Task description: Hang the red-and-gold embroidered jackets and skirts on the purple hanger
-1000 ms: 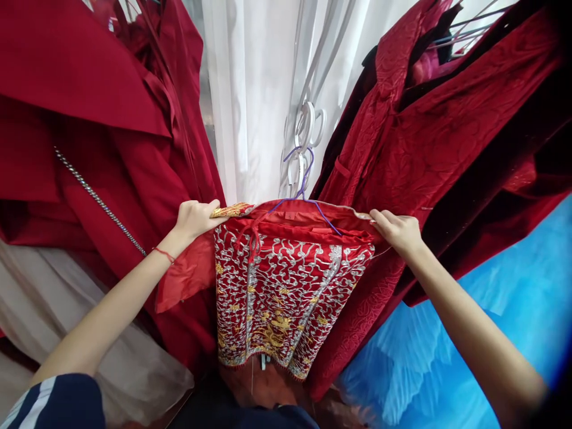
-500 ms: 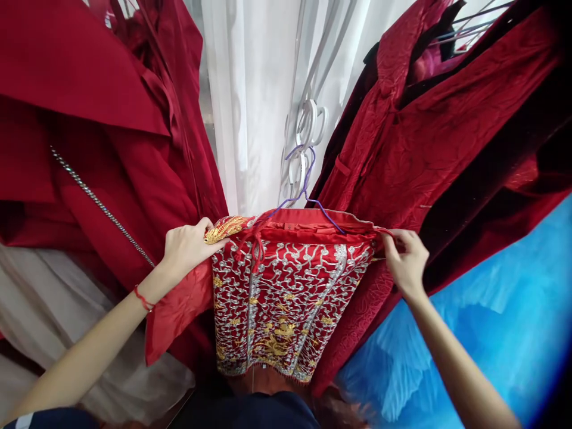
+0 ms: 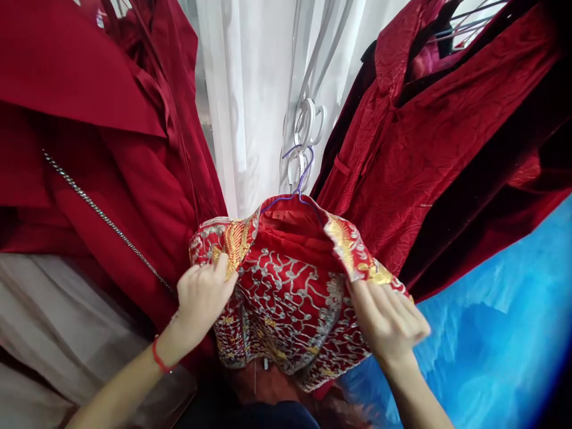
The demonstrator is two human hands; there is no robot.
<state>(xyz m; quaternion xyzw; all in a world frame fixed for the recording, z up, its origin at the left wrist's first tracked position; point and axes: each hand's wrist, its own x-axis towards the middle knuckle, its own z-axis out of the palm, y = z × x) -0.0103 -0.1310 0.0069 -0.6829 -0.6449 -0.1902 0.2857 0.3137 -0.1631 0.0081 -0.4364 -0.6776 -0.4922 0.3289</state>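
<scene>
A red garment embroidered in silver and gold (image 3: 290, 292) hangs on a purple wire hanger (image 3: 298, 187) in the middle of the view. My left hand (image 3: 203, 298) is closed on the garment's left shoulder flap, which is folded forward and down. My right hand (image 3: 388, 319) grips the right shoulder flap, also pulled forward over the front. A red cord bracelet sits on my left wrist.
Dark red dresses (image 3: 111, 149) hang close on the left, one with a silver chain (image 3: 102, 217). Crushed red velvet garments (image 3: 438, 137) hang on the right. A white curtain (image 3: 254, 89) and white hangers (image 3: 308, 125) are behind. Blue tulle (image 3: 491, 339) lies lower right, beige fabric (image 3: 58, 322) lower left.
Both hands have moved down and toward me, pulling the garment's two shoulder ends forward and inward, so the embroidered flaps now fold over the front instead of stretching out wide.
</scene>
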